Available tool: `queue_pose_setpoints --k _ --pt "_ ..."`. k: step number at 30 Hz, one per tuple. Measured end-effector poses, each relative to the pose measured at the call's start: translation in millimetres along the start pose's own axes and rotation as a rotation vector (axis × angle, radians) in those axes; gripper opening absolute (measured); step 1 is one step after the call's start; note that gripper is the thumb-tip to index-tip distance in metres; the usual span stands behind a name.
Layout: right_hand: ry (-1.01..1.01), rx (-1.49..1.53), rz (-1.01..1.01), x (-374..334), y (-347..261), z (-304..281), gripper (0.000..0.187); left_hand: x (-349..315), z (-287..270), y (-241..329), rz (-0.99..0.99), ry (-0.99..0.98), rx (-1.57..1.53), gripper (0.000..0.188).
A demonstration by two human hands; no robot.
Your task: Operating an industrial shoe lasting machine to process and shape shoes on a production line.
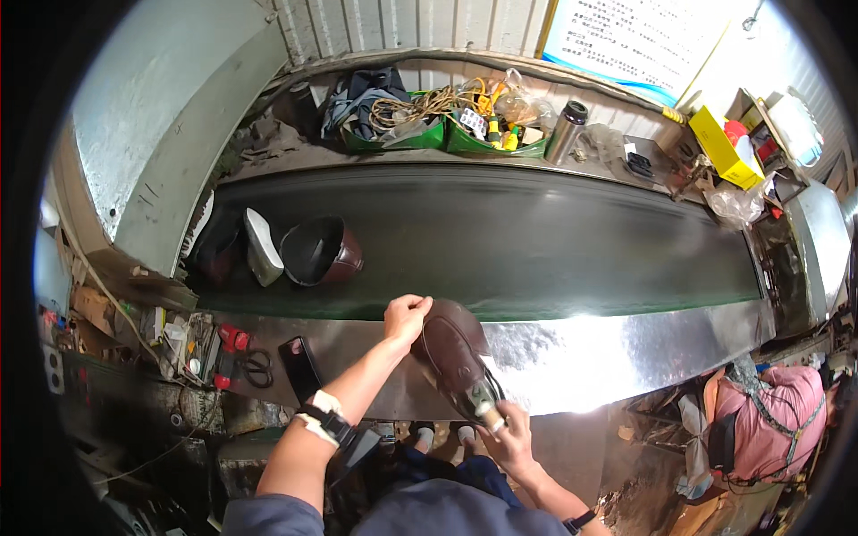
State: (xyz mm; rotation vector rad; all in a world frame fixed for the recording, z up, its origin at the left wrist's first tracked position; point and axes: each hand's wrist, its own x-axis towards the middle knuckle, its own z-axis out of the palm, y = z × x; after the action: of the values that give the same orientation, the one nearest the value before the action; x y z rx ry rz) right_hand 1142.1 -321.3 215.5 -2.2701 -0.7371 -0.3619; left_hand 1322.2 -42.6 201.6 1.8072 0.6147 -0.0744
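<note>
Both hands hold a brown shoe (453,353) over the steel ledge (608,357) beside the belt (536,241). The left hand (407,317) pinches its toe; the right hand (508,438) grips its heel

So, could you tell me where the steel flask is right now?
In the head view the steel flask stands upright on the far ledge behind the dark conveyor belt, right of centre, beside the green trays of clutter.

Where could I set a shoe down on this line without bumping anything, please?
The dark belt is bare from the brown shoe rightward to the machine. The shiny steel ledge right of the held shoe is free. The back shelf, with green bins and flask, is crowded.
</note>
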Motion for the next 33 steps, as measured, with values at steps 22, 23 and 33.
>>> queue_pose_setpoints --k 22,23,33 --pt "-0.162 0.460 0.226 -45.6 57.3 3.9 0.088 -66.2 60.8 -7.5 -0.087 0.209 0.510 0.057" --pt "-0.161 0.455 0.217 -45.5 60.8 7.7 0.089 -64.0 57.6 -8.0 -0.089 0.185 0.471 0.055" --pt "-0.714 1.251 1.043 45.7 -9.4 -29.4 0.100 -161.3 -54.0 -5.5 0.026 0.411 0.072 0.035"
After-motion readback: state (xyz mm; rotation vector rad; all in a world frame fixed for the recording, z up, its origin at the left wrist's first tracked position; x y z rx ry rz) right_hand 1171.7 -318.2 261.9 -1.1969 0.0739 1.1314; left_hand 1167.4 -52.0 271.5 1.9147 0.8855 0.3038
